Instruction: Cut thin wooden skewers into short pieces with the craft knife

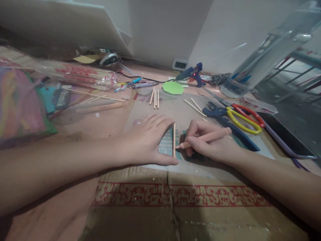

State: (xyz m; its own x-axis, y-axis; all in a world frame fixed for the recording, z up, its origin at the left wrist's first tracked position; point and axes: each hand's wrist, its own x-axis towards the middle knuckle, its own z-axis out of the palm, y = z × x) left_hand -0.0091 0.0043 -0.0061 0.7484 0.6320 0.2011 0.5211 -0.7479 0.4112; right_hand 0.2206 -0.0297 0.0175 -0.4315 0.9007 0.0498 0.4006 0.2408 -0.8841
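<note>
My left hand holds a short wooden stick upright in the view, between thumb at its near end and fingertips at its far end. My right hand is closed around a pink pen-like tool, whose tip meets or nearly meets the stick's right side. Beneath both hands lies a pale sheet with green printed marks, partly hidden by the hands. Several short sticks lie beyond my left hand, and further sticks lie beyond my right hand.
Pliers with blue handles, yellow-and-red-handled scissors and a phone lie at right. Behind are a blue glue gun, a green disc and a clear container. Plastic bags fill the left; patterned cardboard lies in front.
</note>
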